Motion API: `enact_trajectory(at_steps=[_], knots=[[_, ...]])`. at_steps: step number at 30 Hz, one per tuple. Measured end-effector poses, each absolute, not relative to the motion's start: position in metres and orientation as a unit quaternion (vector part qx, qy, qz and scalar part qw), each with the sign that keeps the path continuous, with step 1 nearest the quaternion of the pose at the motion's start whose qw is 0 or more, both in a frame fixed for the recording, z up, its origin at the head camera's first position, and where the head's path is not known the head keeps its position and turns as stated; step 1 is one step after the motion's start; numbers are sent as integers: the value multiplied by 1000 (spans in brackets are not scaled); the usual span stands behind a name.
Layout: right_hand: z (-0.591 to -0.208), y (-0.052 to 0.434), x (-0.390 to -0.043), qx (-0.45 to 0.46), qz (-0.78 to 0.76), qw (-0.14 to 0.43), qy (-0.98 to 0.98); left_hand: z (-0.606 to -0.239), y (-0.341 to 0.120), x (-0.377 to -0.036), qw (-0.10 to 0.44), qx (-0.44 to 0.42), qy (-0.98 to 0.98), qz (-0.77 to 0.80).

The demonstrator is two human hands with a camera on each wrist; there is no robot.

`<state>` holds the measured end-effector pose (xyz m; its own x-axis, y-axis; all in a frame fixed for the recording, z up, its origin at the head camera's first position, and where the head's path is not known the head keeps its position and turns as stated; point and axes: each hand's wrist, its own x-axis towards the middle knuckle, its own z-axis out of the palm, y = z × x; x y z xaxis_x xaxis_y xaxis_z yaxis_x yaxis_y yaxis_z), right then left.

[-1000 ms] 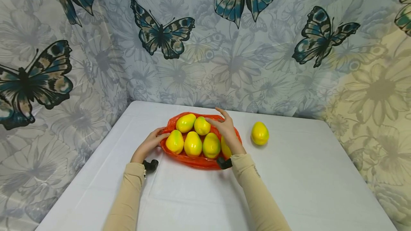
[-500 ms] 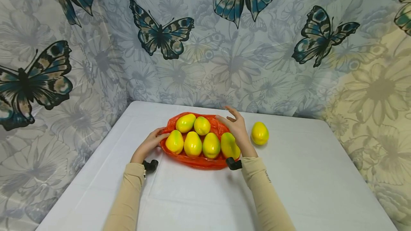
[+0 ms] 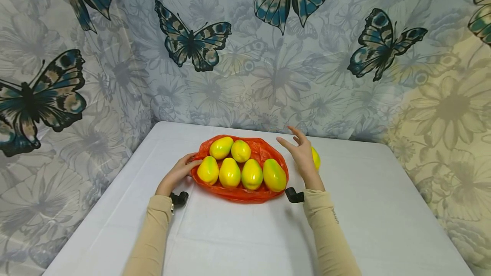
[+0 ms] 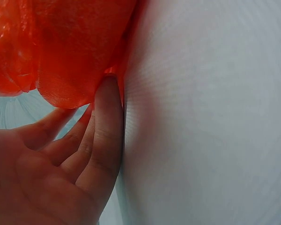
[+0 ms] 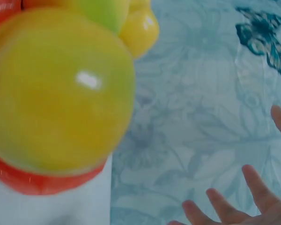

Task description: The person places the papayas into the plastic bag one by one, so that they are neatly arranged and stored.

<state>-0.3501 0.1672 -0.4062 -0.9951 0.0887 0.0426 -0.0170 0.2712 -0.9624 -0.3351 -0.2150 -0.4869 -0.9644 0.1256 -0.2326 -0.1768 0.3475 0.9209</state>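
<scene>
The orange plastic bag [image 3: 261, 150] of six yellow-green mango-shaped fruits [image 3: 241, 173] lies mid-bench, my left hand [image 3: 177, 173] resting straight-fingered against its edge, likely to steady it, while my right hand [image 3: 303, 156], spread and empty, hovers before the lone yellow fruit [image 3: 316, 157].

Both forearms, in long beige sleeves, reach forward with a small black camera strapped under each wrist. The left hand [image 3: 177, 173] lies low, its straight fingers [image 4: 106, 123] extended forward and close together. The right hand [image 3: 303, 156] is raised, palm turned inward, fingers [image 5: 254, 187] spread and relaxed, holding nothing.
</scene>
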Motion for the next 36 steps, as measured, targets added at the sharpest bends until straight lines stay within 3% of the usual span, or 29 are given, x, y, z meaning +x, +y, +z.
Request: enact_trajectory(at_steps=[14,36], knots=[[-424,210,-349,-86,581,76,-806,-498,-217,-342,127,-16,815,565],[-470,233,-351,-131,572,40,-809,-498,-216,-339,122,-22,827,548]])
